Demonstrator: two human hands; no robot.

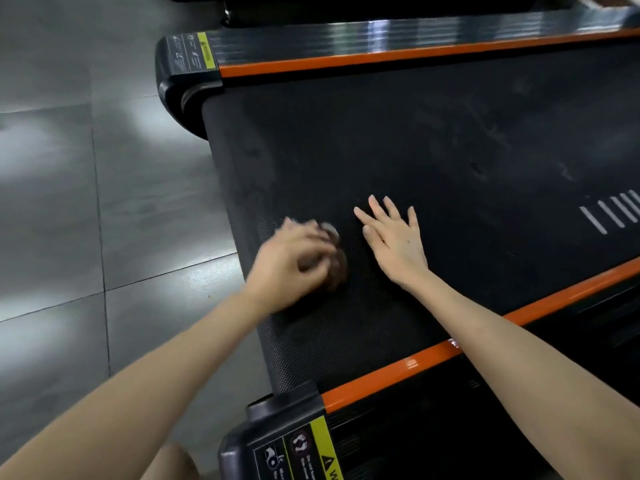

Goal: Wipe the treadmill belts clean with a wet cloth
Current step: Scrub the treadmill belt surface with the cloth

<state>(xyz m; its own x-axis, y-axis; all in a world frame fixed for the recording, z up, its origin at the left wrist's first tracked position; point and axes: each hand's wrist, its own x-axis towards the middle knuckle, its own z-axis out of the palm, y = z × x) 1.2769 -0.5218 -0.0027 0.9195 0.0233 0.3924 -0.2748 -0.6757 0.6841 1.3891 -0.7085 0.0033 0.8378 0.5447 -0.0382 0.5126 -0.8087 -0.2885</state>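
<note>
A black textured treadmill belt [433, 150] runs across the view, with dusty smudges on its far part. My left hand [294, 261] is blurred with motion near the belt's rear end; its curled fingers grip a small dark bunched cloth [337, 261] that touches the belt. Beside it, my right hand [394, 237] lies flat on the belt with fingers spread and straight, holding nothing.
Orange strips [398, 367] and black side rails [381, 39] border the belt on both sides. Black end caps with yellow warning labels [294, 445] sit at the rear corners. Grey tiled floor [86, 202] lies to the left. White stripe markings [613, 213] show at the belt's right.
</note>
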